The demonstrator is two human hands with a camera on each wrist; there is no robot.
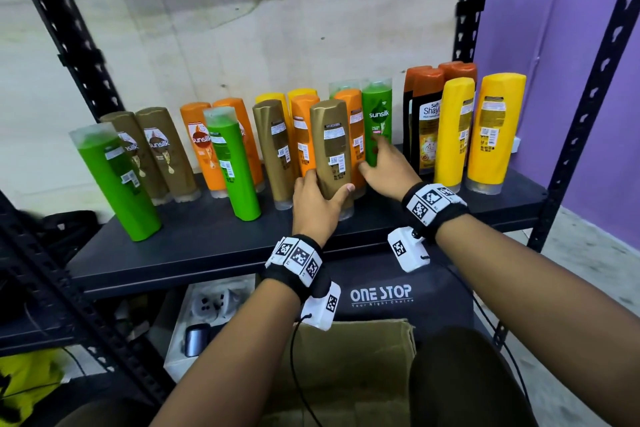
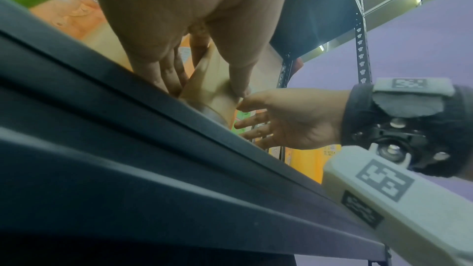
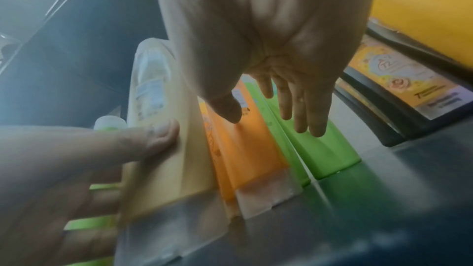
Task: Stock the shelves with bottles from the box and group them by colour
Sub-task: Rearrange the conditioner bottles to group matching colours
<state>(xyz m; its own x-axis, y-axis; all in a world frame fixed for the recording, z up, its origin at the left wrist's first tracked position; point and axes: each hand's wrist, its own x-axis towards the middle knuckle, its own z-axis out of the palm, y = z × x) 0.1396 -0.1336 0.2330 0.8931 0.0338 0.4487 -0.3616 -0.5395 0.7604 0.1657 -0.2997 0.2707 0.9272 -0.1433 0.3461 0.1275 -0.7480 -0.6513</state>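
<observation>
A gold bottle (image 1: 330, 149) stands upright at the front of the black shelf (image 1: 207, 246). My left hand (image 1: 323, 189) grips its lower part, thumb on the right side and fingers round the left. In the left wrist view the same gold bottle (image 2: 212, 92) sits between that thumb and fingers. My right hand (image 1: 375, 159) reaches past it with straight fingers. In the right wrist view those fingers (image 3: 307, 112) lie over a green bottle (image 3: 325, 153), and the thumb touches an orange bottle (image 3: 245, 149) beside the gold bottle (image 3: 166, 159).
Mixed bottles fill the shelf: green bottles (image 1: 117, 184) and gold ones at left, orange in the middle, dark brown bottles (image 1: 426, 121) and yellow bottles (image 1: 495, 132) at right. Black uprights (image 1: 575, 135) frame it. A cardboard box (image 1: 346, 374) sits below, in front of a black bag (image 1: 381, 295).
</observation>
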